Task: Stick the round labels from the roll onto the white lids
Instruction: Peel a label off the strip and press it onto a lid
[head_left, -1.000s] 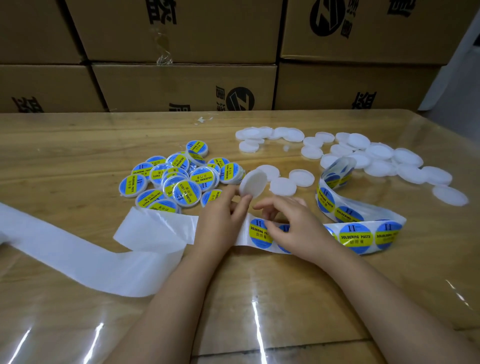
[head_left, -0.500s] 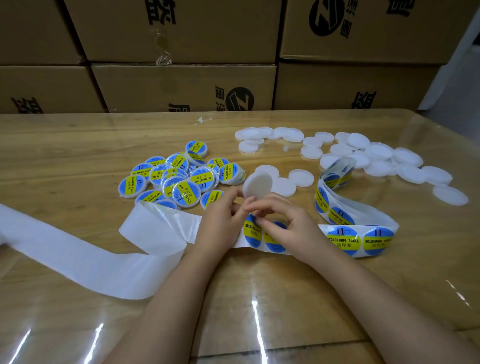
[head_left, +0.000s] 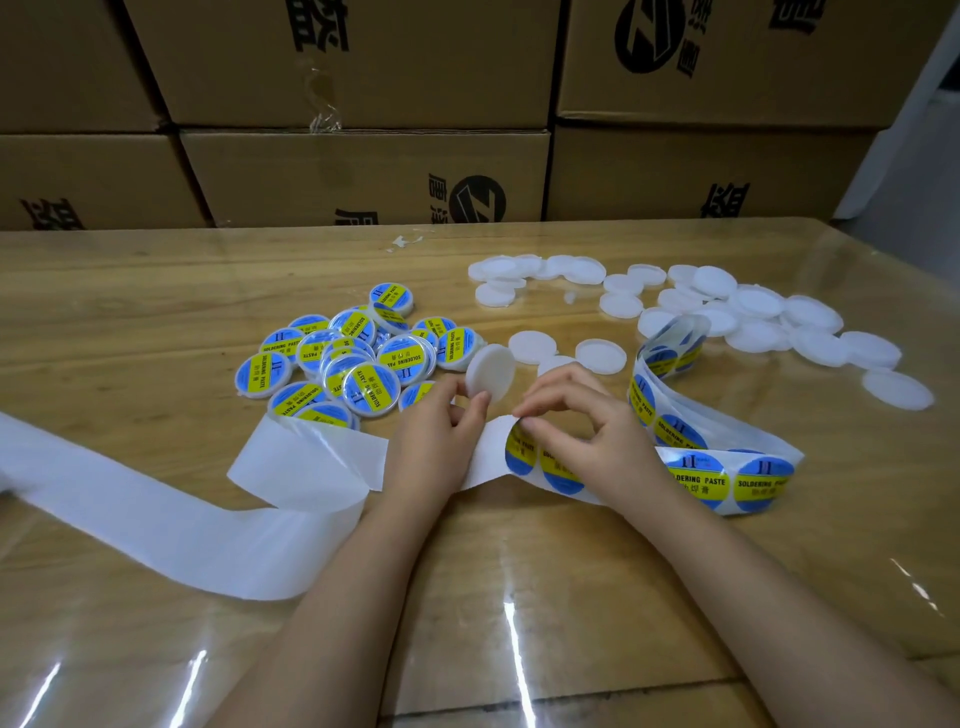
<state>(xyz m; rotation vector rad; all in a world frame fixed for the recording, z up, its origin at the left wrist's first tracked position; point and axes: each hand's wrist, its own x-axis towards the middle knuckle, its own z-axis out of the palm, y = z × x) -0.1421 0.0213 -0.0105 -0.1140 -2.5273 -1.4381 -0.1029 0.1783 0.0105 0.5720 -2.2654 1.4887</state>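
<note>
You held a lid (head_left: 491, 371) tilted in your left hand (head_left: 441, 426) while your right hand (head_left: 587, 431) worked at the next label (head_left: 519, 452) on the strip (head_left: 675, 441).
Your left thumb and fingers pinched the lid by its rim, just above the strip; your right thumb and forefinger pinched the label's upper edge. The step seemed to call for lifting that edge cleanly, touching little glue, then centring the label on the lid's flat face and smoothing outward. Finished lids (head_left: 353, 358) lay to the left on the table (head_left: 156, 322), bare lids (head_left: 758, 306) to the right.
</note>
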